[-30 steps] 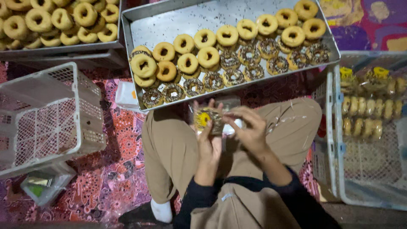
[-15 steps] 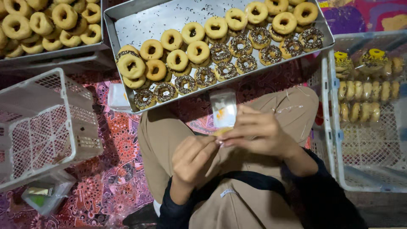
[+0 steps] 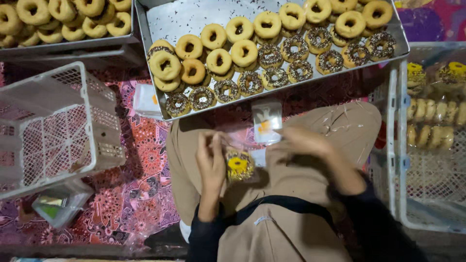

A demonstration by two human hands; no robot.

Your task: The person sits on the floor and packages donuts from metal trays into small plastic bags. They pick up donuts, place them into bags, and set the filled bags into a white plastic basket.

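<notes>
- the left hand (image 3: 212, 162) now grips the bagged doughnut (image 3: 239, 166) alone, over the lap, below the tray's (image 3: 156, 73) near edge.
- the right hand (image 3: 303, 141) has come off it, blurred; whether it is clenched, i cannot tell.
- bagging looks finished.

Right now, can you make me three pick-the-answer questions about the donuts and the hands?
1. Where is the wrapped donut?
A. in the left hand
B. on the metal tray
C. in the white basket

2. What colour is the label on the wrapped donut?
A. blue
B. yellow
C. green

3. How does the right hand look?
A. sharp and flat on the tray
B. inside the basket
C. blurred, above the lap

Answers: 1 A, the left hand's fingers hold it above the lap. 2 B, a yellow round label shows on it. 3 C, it is smeared, beside the small clear bag.
</notes>
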